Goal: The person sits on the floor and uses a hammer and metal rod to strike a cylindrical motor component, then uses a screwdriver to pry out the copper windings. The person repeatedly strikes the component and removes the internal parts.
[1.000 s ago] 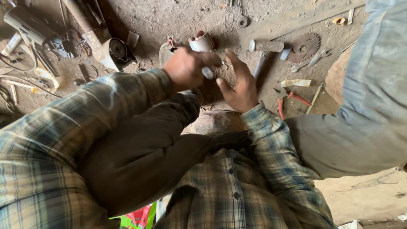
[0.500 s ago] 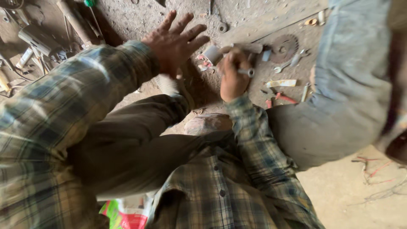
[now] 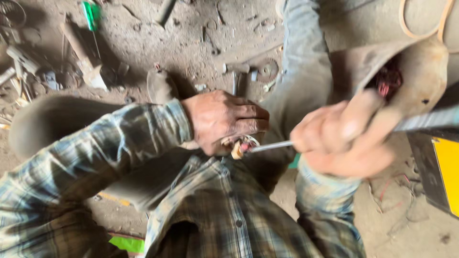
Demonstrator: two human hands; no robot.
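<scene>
My left hand (image 3: 224, 122) is closed around a small red-and-white part (image 3: 241, 145) held just above my plaid shirt. My right hand (image 3: 344, 138) grips a thin metal rod tool (image 3: 270, 147). Its tip touches the small part, and its thicker striped end (image 3: 428, 122) sticks out to the right of my fist. The view is blurred, so the part's exact shape is unclear.
Another person's leg in grey-blue trousers (image 3: 303, 62) stands close behind my hands. A brown motor housing with reddish windings (image 3: 420, 71) sits at upper right, with a yellow-faced box (image 3: 447, 174) below it. Scattered tools and metal scraps (image 3: 71, 62) lie on the dirt floor (image 3: 191, 38).
Both hands came back from the floor toward my chest. The left hand went from spread fingers to closed on the small part. The right hand now holds the rod against it.
</scene>
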